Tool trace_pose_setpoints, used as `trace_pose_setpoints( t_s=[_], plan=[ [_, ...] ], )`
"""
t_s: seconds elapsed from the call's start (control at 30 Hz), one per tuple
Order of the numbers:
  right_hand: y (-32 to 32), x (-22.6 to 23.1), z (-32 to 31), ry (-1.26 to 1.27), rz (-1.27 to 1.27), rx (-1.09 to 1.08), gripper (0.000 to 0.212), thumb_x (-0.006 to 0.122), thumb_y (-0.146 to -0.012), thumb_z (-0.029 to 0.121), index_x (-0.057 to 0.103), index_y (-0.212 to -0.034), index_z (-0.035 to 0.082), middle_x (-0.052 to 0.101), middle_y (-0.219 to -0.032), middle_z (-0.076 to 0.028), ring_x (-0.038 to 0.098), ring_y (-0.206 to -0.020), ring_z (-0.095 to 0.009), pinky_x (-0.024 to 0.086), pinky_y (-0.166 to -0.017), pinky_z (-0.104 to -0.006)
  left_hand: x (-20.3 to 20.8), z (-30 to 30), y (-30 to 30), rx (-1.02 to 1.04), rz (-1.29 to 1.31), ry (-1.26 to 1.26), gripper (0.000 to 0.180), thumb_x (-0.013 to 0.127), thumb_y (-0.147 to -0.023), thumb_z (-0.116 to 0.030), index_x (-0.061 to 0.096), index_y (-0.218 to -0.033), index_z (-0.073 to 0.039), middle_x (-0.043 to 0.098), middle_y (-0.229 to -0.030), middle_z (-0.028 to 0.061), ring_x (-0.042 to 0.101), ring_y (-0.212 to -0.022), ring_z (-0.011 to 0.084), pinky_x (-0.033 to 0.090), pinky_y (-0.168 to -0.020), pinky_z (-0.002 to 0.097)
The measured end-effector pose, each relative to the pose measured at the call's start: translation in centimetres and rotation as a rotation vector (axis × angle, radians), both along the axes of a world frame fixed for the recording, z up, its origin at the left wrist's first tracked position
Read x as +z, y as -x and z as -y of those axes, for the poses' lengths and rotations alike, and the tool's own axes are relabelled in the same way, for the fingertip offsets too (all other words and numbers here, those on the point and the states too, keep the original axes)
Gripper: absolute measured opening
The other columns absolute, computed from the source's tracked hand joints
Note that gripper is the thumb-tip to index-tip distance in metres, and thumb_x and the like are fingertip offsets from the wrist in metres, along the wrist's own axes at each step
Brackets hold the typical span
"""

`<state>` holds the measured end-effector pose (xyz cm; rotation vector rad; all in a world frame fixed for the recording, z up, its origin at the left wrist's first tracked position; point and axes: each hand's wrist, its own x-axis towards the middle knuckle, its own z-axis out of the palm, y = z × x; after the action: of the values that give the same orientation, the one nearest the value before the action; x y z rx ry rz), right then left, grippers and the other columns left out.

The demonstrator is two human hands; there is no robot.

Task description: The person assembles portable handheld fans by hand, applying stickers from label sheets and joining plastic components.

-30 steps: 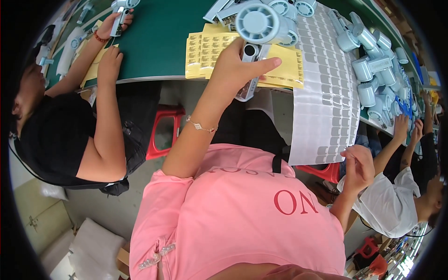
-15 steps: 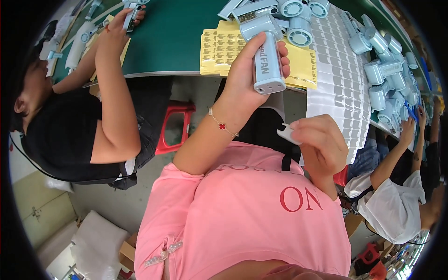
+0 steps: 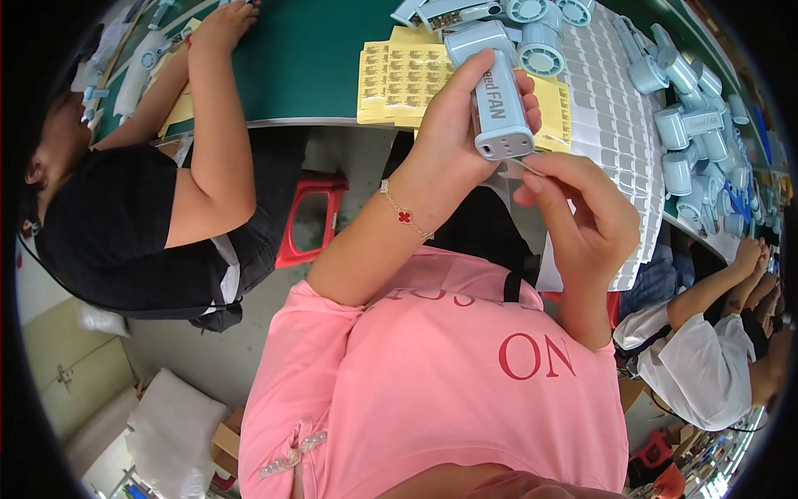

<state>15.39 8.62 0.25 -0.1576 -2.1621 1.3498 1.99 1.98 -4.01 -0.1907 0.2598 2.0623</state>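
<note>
My left hand (image 3: 453, 129) is wrapped round a light-blue handheld fan (image 3: 501, 104), its flat end with several small holes tilted toward me. Thumb and fingers of my right hand (image 3: 592, 204) pinch a small, thin pale-grey label (image 3: 513, 169) with a notched edge. The label is just below the fan's end; I cannot tell whether it touches. Under and behind the fan lie yellow label sheets (image 3: 376, 83). To their right, a long white sheet of grey labels (image 3: 611, 125) hangs over the table edge.
Several light-blue fans (image 3: 702, 122) are piled at the right, and more fan parts (image 3: 540, 50) lie at the far middle of the green table (image 3: 307, 58). A co-worker (image 3: 125, 216) sits at my left beside a red stool (image 3: 312, 218). Another in white (image 3: 698, 366) works at the right.
My right hand has moved up with the label, bringing it to the fan's end. The fan has shifted slightly right. The left co-worker's hands have moved farther up the table.
</note>
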Motion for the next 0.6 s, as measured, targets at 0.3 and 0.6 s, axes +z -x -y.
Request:
trace_pose_setpoints(
  t_s=[0.3, 0.6],
  plan=[
    [0.89, -0.5, -0.05, -0.216, -0.077, -0.072, 0.014, 0.068, -0.072, -0.003, 0.065, -0.085, 0.002, 0.064, -0.076, -0.007, 0.062, -0.065, -0.016, 0.048, -0.058, -0.0227, -0.05, 0.08, -0.43, -0.021, 0.011, -0.126, 0.039, 0.05, -0.091, -0.025, 0.039, -0.113, 0.005, 0.053, -0.093, 0.0117, 0.052, -0.08, 0.0191, 0.049, -0.068, 0.0286],
    [1.02, -0.41, -0.66, -0.325, -0.091, 0.023, 0.016, 0.064, -0.074, -0.009, 0.063, -0.09, -0.005, 0.064, -0.079, -0.012, 0.064, -0.068, -0.016, 0.05, -0.062, -0.0226, -0.18, -0.16, -0.41, -0.032, 0.008, -0.09, 0.037, 0.049, -0.091, -0.025, 0.04, -0.113, 0.004, 0.053, -0.092, 0.0115, 0.052, -0.079, 0.0192, 0.049, -0.068, 0.0291]
  ],
)
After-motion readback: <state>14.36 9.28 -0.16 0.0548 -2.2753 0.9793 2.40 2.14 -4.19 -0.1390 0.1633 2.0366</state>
